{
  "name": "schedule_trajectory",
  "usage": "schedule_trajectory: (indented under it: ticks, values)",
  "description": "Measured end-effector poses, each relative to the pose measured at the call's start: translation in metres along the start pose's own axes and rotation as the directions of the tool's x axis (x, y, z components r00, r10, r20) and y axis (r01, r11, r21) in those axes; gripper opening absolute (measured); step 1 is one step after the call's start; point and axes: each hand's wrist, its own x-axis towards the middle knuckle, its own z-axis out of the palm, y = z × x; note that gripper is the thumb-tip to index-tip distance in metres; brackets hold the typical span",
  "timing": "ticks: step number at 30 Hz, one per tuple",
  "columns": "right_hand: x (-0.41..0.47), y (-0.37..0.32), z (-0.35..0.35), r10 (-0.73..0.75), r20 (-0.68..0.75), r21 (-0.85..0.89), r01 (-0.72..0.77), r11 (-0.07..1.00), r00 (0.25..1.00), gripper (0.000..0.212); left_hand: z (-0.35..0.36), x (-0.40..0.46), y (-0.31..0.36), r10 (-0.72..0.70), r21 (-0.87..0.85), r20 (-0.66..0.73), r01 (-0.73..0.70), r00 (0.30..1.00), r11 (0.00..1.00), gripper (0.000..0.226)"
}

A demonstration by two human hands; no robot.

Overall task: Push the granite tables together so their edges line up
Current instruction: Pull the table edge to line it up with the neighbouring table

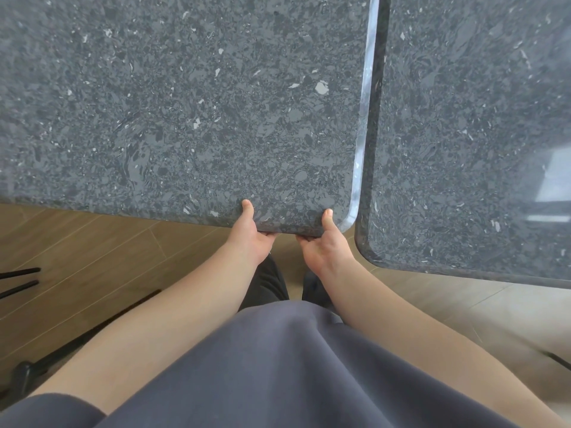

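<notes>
Both hands clamp the near edge of the left granite table (185, 103) beside its right corner — left hand (250, 234) and right hand (324, 245) each with thumb on top and fingers curled out of sight beneath. Directly to their right lies the right granite table (479, 134), its near edge sitting closer to the person; a thin dark seam runs away between them — whether they touch is unclear. Legs are hidden.

floor (92, 257): wood-look planks, left | paler tiles (463, 310), right | thin black legs (77, 344), perhaps chair's
</notes>
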Motion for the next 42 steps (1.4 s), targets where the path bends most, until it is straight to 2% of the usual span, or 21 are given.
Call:
schedule_trajectory:
  ticks: [5, 8, 12, 15, 20, 27, 34, 39, 42]
  values:
    - [-0.002, 0.002, 0.001, -0.015, 0.009, -0.009, 0.015, 1.0, 1.0, 0.047, -0.005, -0.004, 0.005, -0.023, -0.009, 0.043, 0.023, 0.999, 1.0, 0.05]
    - [-0.003, 0.002, 0.001, -0.033, 0.006, -0.04, 0.033, 0.999, 0.999, 0.054, -0.009, -0.009, 0.008, -0.04, 0.014, 0.068, 0.039, 0.997, 0.999, 0.04]
    - [-0.006, -0.008, -0.015, 0.025, 0.02, -0.332, -0.017, 0.943, 0.999, 0.059, -0.025, -0.019, 0.007, -0.053, 0.07, 0.065, 0.049, 0.996, 0.996, 0.04]
    - [-0.013, -0.015, -0.021, 0.043, 0.041, -0.316, -0.028, 0.948, 0.998, 0.065, -0.038, -0.025, 0.009, -0.04, 0.077, 0.046, 0.037, 0.998, 0.996, 0.039]
    - [-0.028, -0.017, -0.019, 0.056, 0.041, -0.32, -0.04, 0.947, 0.998, 0.058, -0.046, -0.031, 0.009, 0.002, 0.068, 0.027, -0.004, 1.0, 0.998, 0.037]
    - [-0.033, 0.002, -0.017, 0.04, 0.015, -0.401, -0.031, 0.915, 0.999, 0.068, -0.057, -0.039, 0.025, -0.005, 0.075, 0.04, 0.002, 0.999, 0.997, 0.049]
    - [-0.034, 0.069, -0.001, -0.037, 0.025, -0.349, 0.043, 0.936, 0.999, 0.071, -0.103, -0.023, 0.094, -0.029, 0.14, 0.091, 0.016, 0.995, 0.99, 0.049]
    - [-0.045, 0.14, 0.012, -0.105, 0.027, -0.218, 0.108, 0.97, 0.994, 0.074, -0.137, -0.013, 0.154, -0.073, 0.233, 0.132, 0.04, 0.989, 0.972, 0.038]
    - [-0.05, 0.166, 0.011, -0.129, 0.025, -0.14, 0.131, 0.981, 0.991, 0.077, -0.148, -0.014, 0.177, -0.087, 0.26, 0.144, 0.047, 0.986, 0.964, 0.041]
